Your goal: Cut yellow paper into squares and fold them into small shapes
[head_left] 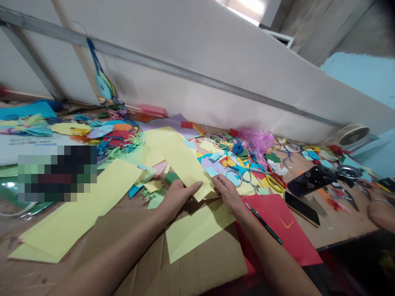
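Both my hands sit on a pale yellow paper sheet (173, 152), near its lower corner. My left hand (177, 197) lies across the sheet with its fingers together, and my right hand (226, 193) grips the right edge. The sheet seems slightly lifted, though the grip is hard to judge. Below them lies a second yellow sheet (197, 230) on brown cardboard (197, 271). A red card (277, 222) with a green pen (263, 224) on it lies by my right forearm.
Paper scraps cover the table's far side. Yellow-handled scissors (275, 183), a phone (302, 207), a dark bottle (311, 179) and a pink plastic bag (256, 142) lie to the right. A co-worker's arm (381, 211) enters at the right edge. A white wall stands behind.
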`<state>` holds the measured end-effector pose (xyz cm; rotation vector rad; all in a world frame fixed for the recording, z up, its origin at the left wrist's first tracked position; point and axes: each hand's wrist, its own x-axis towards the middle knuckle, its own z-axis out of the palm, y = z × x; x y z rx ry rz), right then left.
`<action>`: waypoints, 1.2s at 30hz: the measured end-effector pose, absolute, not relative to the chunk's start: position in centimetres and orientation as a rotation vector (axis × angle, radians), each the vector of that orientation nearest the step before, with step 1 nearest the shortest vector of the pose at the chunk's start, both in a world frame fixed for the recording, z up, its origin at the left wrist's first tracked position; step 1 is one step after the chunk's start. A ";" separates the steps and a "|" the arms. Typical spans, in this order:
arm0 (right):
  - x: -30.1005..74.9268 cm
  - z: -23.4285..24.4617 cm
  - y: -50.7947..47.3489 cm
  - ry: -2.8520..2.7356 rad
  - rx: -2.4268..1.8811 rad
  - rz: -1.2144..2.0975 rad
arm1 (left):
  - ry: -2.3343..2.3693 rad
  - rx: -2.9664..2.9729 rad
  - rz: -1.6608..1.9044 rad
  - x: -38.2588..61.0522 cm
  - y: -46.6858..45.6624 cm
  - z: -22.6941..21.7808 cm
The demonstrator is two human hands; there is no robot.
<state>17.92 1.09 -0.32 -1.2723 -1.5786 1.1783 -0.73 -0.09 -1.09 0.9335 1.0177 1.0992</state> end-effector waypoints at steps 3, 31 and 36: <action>17.9 -0.3 1.1 -1.588 -1.278 1.158 | 1.008 0.938 1.111 -0.7 -0.1 -1.1; 17.4 -0.1 1.2 -1.285 -1.098 1.392 | 0.921 0.912 1.123 -0.8 0.3 -1.4; 17.6 0.2 1.2 -1.314 -1.124 1.429 | 0.909 0.808 1.253 -1.4 1.0 -2.1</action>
